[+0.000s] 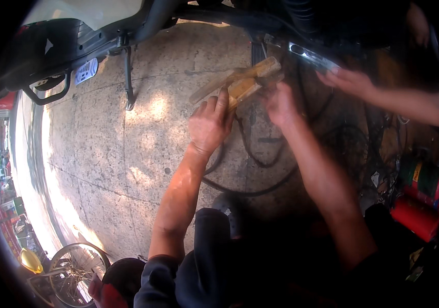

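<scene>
My left hand point(211, 120) is closed round a worn yellow-brown part point(242, 90), with its index finger laid along it. This part has two long, roughly parallel arms and a rounded far end; its exact kind I cannot make out. At the rounded end, my right hand point(283, 105) is smeared by motion, and whether its fingers grip anything does not show. To the right, another person's hand point(350, 82) reaches in beside a shiny silvery bar-like piece point(311, 56) under the vehicle's dark frame.
A motorbike-like vehicle's dark underside point(96, 51) spans the top, with its stand point(129, 82) down on the stained concrete floor point(106, 149). A black hose point(260, 192) loops below my hands. Red cylinders point(417, 213) lie at right; a bicycle wheel point(78, 272) stands lower left.
</scene>
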The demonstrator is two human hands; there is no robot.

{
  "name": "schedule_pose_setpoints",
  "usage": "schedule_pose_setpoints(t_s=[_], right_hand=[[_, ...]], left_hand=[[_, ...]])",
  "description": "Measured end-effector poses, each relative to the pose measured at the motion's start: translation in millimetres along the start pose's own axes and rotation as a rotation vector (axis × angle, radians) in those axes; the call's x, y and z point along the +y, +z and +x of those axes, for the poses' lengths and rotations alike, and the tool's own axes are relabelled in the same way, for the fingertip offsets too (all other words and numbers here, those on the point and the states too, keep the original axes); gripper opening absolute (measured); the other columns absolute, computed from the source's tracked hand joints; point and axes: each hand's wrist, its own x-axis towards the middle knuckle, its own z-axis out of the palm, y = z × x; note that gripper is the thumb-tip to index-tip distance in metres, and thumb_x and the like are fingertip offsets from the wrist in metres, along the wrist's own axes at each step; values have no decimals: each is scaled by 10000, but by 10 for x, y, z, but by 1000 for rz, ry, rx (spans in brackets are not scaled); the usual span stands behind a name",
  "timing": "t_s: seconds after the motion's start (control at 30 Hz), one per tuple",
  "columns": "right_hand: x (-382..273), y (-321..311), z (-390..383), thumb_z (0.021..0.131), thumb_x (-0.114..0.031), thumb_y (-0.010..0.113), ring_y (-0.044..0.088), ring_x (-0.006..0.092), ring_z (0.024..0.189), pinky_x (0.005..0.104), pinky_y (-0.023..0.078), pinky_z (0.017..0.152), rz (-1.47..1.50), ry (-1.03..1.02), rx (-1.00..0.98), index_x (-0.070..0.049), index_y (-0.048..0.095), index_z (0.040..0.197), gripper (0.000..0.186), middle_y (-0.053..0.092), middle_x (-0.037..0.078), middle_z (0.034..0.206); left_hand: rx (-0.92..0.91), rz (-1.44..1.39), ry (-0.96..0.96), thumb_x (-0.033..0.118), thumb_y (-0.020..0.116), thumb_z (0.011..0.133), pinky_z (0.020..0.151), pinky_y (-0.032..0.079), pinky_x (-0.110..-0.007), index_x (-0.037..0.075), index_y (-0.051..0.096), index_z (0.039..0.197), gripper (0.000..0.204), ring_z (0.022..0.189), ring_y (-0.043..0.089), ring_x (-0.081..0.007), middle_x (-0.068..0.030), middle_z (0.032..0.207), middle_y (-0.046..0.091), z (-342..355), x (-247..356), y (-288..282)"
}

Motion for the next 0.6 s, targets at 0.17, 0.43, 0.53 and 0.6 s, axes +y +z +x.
schedule_pose_setpoints(t_s=[0.17,0.43,0.53,0.6], right_hand=[[16,-41,38,907,-223,444,552,199,985,379,439,864,-13,6,-5,-101,595,1063,249,616,46,1032],[-43,-71,19,874,-158,485,577,214,965,385,453,867,55,26,3,-72,596,958,164,615,75,966],[-54,-108,48,847,-126,509,583,219,915,370,455,852,22,33,-4,-56,584,877,107,612,80,932],[-48,-69,27,831,-112,520,583,221,892,362,456,844,13,33,-14,-51,575,843,83,608,81,916]], left_hand=[[-40,-7,-17,213,712,775,555,497,-363,68,559,1221,493,678,602,-256,-77,798,562,90,41,-91],[-126,-4,-142,249,692,799,547,511,-378,75,526,1271,530,667,615,-258,-96,799,583,80,213,-170],[-130,-196,-322,258,701,798,578,520,-376,61,534,1286,552,708,639,-278,-121,817,620,22,246,-85],[-111,-273,-395,257,703,797,597,523,-367,55,539,1292,559,725,651,-283,-138,834,641,-13,231,-1]])
